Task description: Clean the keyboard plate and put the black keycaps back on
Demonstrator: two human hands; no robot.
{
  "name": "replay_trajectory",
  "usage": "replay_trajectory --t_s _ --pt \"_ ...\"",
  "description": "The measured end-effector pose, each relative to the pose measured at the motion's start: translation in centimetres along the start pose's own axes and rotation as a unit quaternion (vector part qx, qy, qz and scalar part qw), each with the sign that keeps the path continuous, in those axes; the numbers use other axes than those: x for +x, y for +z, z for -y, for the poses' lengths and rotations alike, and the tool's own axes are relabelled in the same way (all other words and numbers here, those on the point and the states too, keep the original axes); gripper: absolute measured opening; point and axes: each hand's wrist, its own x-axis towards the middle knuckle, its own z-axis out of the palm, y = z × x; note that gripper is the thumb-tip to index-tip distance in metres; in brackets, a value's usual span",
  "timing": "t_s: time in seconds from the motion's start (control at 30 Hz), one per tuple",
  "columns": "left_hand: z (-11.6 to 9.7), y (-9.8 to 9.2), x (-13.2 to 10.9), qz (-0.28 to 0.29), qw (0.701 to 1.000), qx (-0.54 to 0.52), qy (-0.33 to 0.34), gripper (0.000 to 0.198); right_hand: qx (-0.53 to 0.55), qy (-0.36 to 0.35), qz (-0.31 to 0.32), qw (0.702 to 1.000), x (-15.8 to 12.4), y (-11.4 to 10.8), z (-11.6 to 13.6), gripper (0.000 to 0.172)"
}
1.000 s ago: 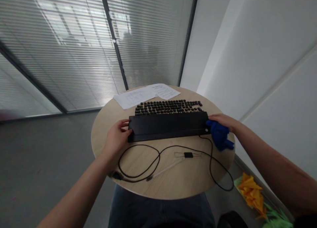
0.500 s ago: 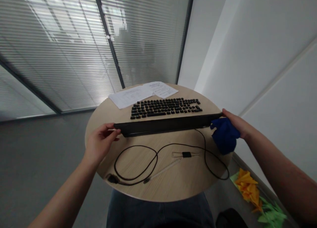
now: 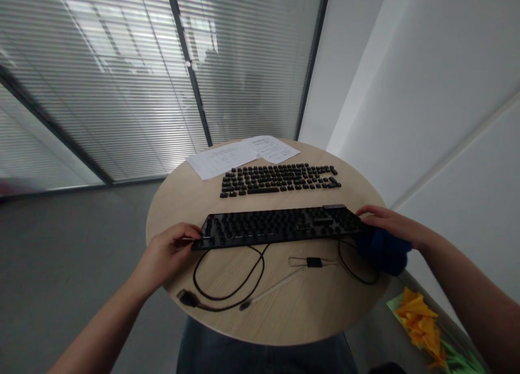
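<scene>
The black keyboard (image 3: pixel 284 225), long and flat with rows of dark switches (image 3: pixel 254 223) exposed, is held at its ends in the grip of left hand (image 3: pixel 166 255) and right hand (image 3: pixel 396 224).

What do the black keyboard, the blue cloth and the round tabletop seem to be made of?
Keyboard: probably hard plastic, dark with a slight sheen, though metal is possible. Blue cloth: likely soft, matte fabric, judging by its bunched shape. Tabletop: pale wood or wood-look laminate; grain lines show.
</scene>
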Motion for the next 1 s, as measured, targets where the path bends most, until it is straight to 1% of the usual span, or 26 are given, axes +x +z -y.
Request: replay_trajectory --t_s 0.1,0.2,0.27,0.4,0.5,0.6,0.7,0.83,0.9,1.0 --pt "1.0 0.2 0.2 0.045 0.999 0.006 0.024 0.017 -0.013 0.010 -0.004 1.000 1.0 0.0 -0.1 0.052" --pt "1.6 0.2 0.7 0.057 0.998 0.031 0.021 0.014 -0.027 0.010 -0.025 0.999 2.1 0.0 0.2 0.060" --pt "1.7 0.4 1.2 0.061 0.997 0.036 0.019 0.014 -0.036 0.001 -0.027 0.999 2.7 0.0 0.4 0.060" --pt "1.8 1.0 2.4 0.046 0.997 0.057 0.011 0.012 -0.061 -0.017 -0.015 0.998 3.9 0.2 0.9 0.049" --pt "2.1 1.5 3.1 0.031 0.997 0.072 -0.002 0.014 -0.082 -0.027 -0.032 0.996 4.9 0.2 1.1 0.038" --pt "2.5 1.7 3.3 0.028 0.996 0.082 0.007 0.017 -0.098 -0.026 -0.045 0.994 5.5 0.1 1.1 0.033" --pt "2.9 1.7 3.1 0.029 0.995 0.094 0.012 0.018 -0.122 -0.036 -0.059 0.990 5.6 0.1 0.7 0.034" --pt "3.2 1.6 2.7 0.026 0.995 0.098 0.001 0.024 -0.163 -0.040 -0.085 0.982 5.1 0.2 0.5 0.031" --pt "3.2 1.6 2.6 0.020 0.995 0.095 0.001 0.025 -0.172 -0.035 -0.104 0.979 4.6 -0.3 0.8 0.032" --pt "3.2 1.6 2.5 0.002 0.995 0.098 0.002 0.026 -0.173 -0.033 -0.155 0.972 3.0 -1.9 1.5 0.040"
